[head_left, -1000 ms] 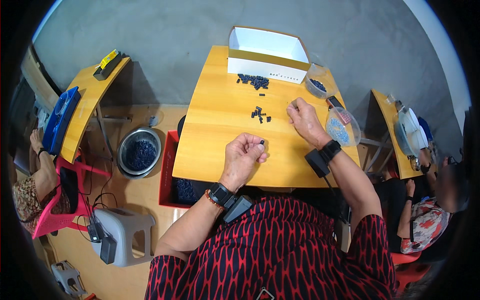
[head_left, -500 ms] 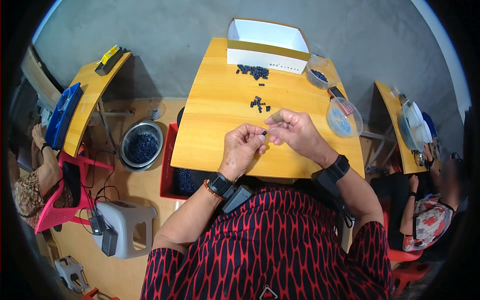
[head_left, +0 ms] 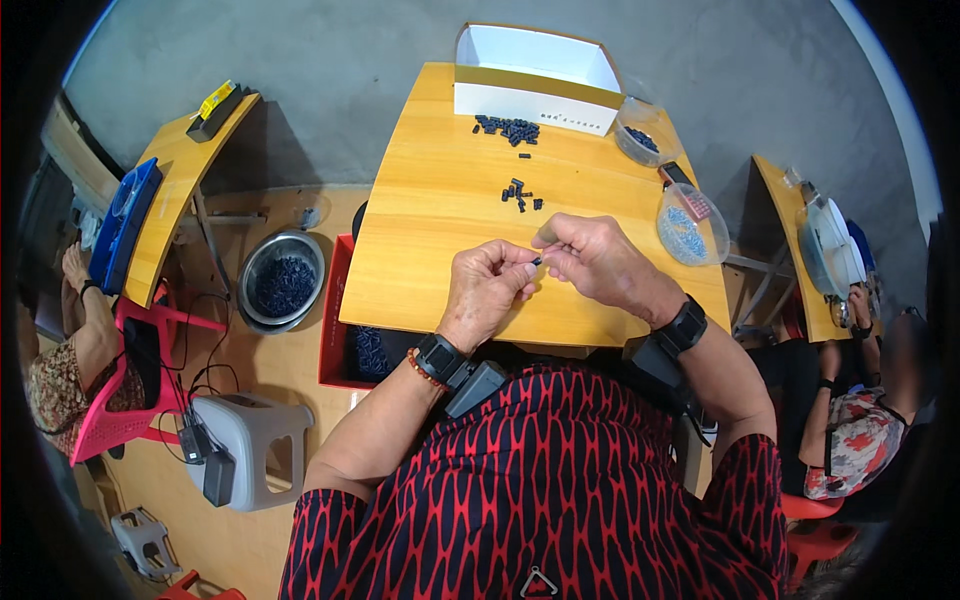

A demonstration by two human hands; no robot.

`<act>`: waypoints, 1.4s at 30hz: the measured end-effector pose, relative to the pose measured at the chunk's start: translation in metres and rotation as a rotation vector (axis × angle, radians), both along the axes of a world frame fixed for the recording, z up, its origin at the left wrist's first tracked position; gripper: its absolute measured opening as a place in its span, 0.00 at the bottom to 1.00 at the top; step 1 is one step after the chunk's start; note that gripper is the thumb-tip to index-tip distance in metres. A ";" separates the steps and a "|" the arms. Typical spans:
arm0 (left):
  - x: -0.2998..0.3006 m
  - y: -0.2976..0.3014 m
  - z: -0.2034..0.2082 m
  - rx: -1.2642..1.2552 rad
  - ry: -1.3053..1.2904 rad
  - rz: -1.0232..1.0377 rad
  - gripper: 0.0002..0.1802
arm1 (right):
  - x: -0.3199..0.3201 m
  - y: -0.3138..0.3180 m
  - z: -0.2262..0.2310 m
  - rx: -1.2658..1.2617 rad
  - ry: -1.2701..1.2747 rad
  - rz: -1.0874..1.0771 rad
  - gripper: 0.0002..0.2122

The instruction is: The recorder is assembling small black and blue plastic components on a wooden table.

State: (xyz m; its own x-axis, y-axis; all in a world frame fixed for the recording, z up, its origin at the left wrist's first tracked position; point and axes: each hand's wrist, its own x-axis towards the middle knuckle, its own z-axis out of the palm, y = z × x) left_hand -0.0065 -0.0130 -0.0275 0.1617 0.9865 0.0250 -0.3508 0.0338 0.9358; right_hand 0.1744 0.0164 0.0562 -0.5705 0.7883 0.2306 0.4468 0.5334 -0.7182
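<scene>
Above the near part of the table, my left hand [head_left: 482, 296] pinches a small black cylindrical piece [head_left: 537, 261] between thumb and forefinger. My right hand [head_left: 608, 266] meets it there, thumb and fingertips pressed together at the piece's end; whatever they grip is too small to make out. Just beyond the hands lies a loose cluster of similar black pieces [head_left: 517, 192]. A bigger pile of black pieces [head_left: 508, 130] sits farther back, against a white and gold open box [head_left: 535, 105]. On the right stands a clear tub [head_left: 692, 232] with tiny pale blue parts.
Behind that tub are a red and black device [head_left: 672, 177] and a clear bowl [head_left: 640, 140] of black pieces. On the floor to the left stand a metal basin [head_left: 283, 283] of dark parts, a red box [head_left: 338, 345] and a grey stool [head_left: 262, 450]. People sit at both sides.
The right fingertips have closed in on the black piece, now nearly touching the left fingers. The view has shifted slightly; the piles look the same.
</scene>
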 end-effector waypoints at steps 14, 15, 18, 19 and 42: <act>-0.002 -0.003 0.005 -0.076 -0.047 -0.017 0.05 | 0.000 0.005 0.013 -0.482 0.061 -0.065 0.04; -0.002 -0.003 0.005 -0.070 -0.064 -0.016 0.04 | 0.002 0.006 0.010 -0.482 0.061 -0.064 0.04; -0.002 -0.003 0.005 -0.062 -0.104 0.005 0.04 | 0.004 0.007 0.001 -0.425 0.142 -0.031 0.05; -0.002 -0.003 0.005 -0.060 -0.127 0.024 0.03 | 0.004 0.007 0.001 -0.449 0.179 -0.039 0.05; 0.000 -0.007 0.009 -0.107 -0.151 0.044 0.03 | -0.006 -0.016 -0.030 0.090 0.091 -0.077 0.03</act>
State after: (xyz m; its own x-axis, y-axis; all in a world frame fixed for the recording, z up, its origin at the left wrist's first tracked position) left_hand -0.0063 -0.0204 -0.0188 0.1203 0.9910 -0.0593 -0.4905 0.1113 0.8643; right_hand 0.1689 0.0008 0.0260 -0.4828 0.8026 0.3502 0.4236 0.5641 -0.7088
